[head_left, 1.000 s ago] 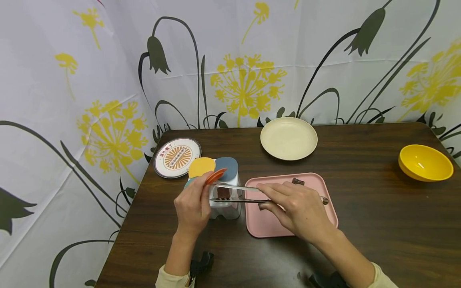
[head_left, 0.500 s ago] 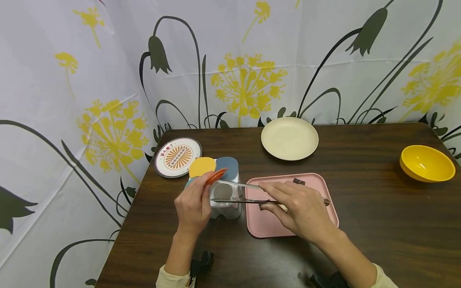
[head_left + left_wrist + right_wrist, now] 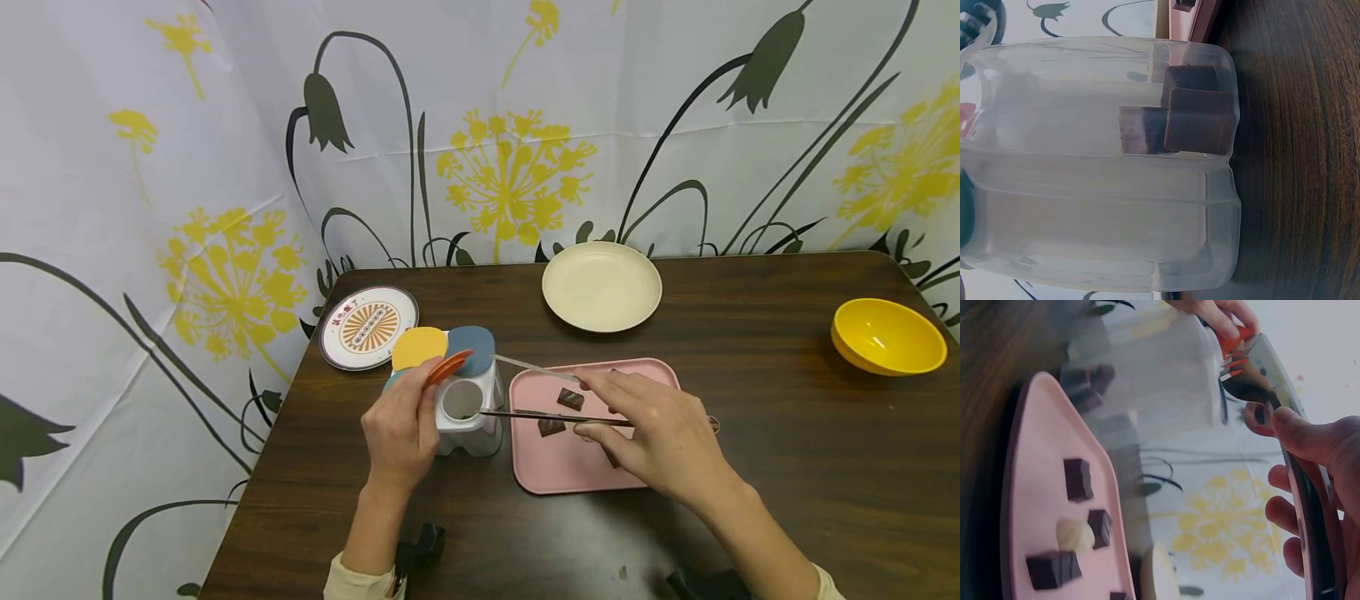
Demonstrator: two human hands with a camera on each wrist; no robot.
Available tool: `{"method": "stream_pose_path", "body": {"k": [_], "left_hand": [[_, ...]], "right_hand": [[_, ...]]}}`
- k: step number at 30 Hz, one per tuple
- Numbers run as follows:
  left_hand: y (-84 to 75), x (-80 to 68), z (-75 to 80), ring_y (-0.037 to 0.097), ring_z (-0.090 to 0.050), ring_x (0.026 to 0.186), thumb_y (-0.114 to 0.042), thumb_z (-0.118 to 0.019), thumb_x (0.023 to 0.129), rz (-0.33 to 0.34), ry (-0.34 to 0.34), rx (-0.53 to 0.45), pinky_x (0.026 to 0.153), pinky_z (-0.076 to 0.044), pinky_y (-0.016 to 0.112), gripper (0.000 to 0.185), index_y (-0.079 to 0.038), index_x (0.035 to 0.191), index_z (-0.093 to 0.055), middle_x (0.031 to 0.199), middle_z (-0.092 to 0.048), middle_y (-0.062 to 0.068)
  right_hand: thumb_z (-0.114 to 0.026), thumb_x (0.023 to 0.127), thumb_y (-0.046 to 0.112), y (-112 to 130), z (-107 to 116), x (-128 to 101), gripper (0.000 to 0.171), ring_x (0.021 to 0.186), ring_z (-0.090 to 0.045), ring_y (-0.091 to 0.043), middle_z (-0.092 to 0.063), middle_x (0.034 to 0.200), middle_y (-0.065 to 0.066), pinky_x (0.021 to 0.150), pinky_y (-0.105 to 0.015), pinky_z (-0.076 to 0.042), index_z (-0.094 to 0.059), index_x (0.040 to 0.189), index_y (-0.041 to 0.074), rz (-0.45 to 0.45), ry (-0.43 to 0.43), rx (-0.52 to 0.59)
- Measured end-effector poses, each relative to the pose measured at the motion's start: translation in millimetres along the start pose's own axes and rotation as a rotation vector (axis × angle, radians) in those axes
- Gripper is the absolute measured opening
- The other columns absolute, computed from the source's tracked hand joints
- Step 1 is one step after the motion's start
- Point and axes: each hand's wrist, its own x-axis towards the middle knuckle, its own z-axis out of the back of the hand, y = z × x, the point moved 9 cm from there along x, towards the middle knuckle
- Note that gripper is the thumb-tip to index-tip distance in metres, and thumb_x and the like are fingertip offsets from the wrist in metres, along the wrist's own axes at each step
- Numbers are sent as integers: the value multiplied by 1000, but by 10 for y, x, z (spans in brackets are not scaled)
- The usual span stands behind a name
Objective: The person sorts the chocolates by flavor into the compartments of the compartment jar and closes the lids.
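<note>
Left hand: pinches orange lid, holding container open.
Right hand: grip curled around tongs, tips spread, above pink tray.

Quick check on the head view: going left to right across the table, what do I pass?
Patterned round plate → left hand on the orange lid → clear four-compartment container → pink tray with chocolate pieces → right hand holding metal tongs → yellow bowl.
</note>
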Motion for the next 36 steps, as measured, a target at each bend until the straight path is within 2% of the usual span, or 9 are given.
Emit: {"method": "stream_pose_path", "body": {"k": [4,9,14,17,22,30,36], "left_hand": [[1,-1,-10,26,-71,87,-18,-51,101,13,13,-7,73,-58,44,29,-1,120,-65,105,-72,11],[0,0,-10,26,-71,85,-18,-50,101,19,15,-11,72,-58,43,29,-1,120,-65,104,-72,11],[-3,8,-12,26,-70,83,-18,-50,101,15,15,-14,71,-58,43,29,0,119,-65,103,-72,11],[-6,6,-12,25,-70,82,-18,-50,101,14,15,-10,71,-58,43,29,0,119,-65,102,-72,11],[-8,5,-14,25,-70,81,-19,-49,101,15,20,-8,70,-58,43,30,0,118,-65,101,-72,11],[-9,9,-13,25,-70,80,-18,-49,101,11,18,-6,69,-58,42,29,0,118,-65,101,-72,11],[-6,11,-11,26,-70,81,-17,-50,100,14,12,-8,71,-58,43,29,0,119,-65,102,-72,11]], "right_hand": [[-74,83,43,-153,113,-68,52,72,-59,-4,-68,106,13,47,-26,-44,-65,130,21,-67,-11,-9],[-82,75,34,-346,243,-182,59,71,-57,-3,-70,105,7,45,-25,-39,-66,129,19,-143,-19,-50],[-87,68,29,-508,337,-290,66,62,-51,-5,-64,88,10,45,-26,-35,-65,130,20,-209,-21,-99],[-89,66,28,-590,367,-356,68,62,-53,-5,-61,83,12,46,-29,-37,-65,130,21,-255,-14,-119],[-90,65,28,-709,403,-475,70,63,-58,-6,-64,81,13,47,-31,-37,-65,130,22,-324,-2,-134],[-89,67,29,-898,452,-717,69,53,-47,2,-65,77,12,45,-28,-32,-64,131,22,-420,1,-158],[-87,71,30,-1076,518,-952,65,56,-51,4,-69,79,6,49,-32,-34,-64,131,19,-558,-1,-160]]}}
